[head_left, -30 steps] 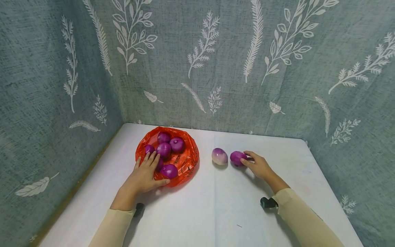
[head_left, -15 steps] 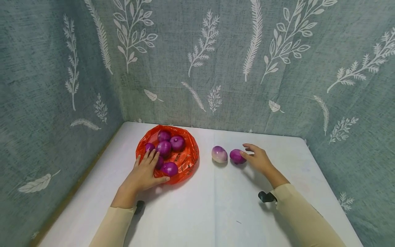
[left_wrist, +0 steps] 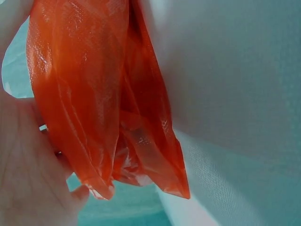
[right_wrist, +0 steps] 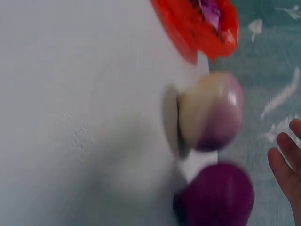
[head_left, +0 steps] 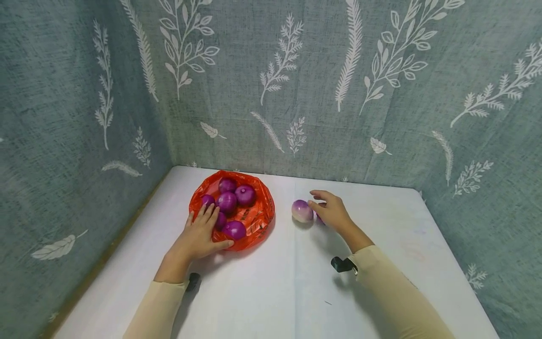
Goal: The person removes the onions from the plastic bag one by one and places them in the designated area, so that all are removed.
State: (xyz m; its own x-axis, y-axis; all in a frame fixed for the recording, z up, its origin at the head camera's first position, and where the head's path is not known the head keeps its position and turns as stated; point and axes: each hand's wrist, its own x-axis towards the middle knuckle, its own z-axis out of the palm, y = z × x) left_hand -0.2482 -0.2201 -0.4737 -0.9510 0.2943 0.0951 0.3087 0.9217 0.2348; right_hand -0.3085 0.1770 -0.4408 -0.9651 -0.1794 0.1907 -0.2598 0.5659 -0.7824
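An orange-red plastic bag, its mouth spread round, holds several purple onions. My left hand rests on the bag's near-left rim, fingers spread over the edge by the onions. In the left wrist view, the bag's side hangs beside the palm. My right hand hovers just right of a white-and-purple onion, its fingers apart. Beneath that hand sits a purple onion, mostly hidden in the head view. The right wrist view shows this purple onion beside the paler one, fingers off both.
A white table carries everything. Behind and at both sides hangs a grey-green curtain with white leaf prints. Dark wrist devices sit under the cream sleeves. One short dark mark lies on the table's near part.
My right hand lets go of the purple onion, lifts and shifts left over it toward the white-and-purple one. The left hand stays on the bag.
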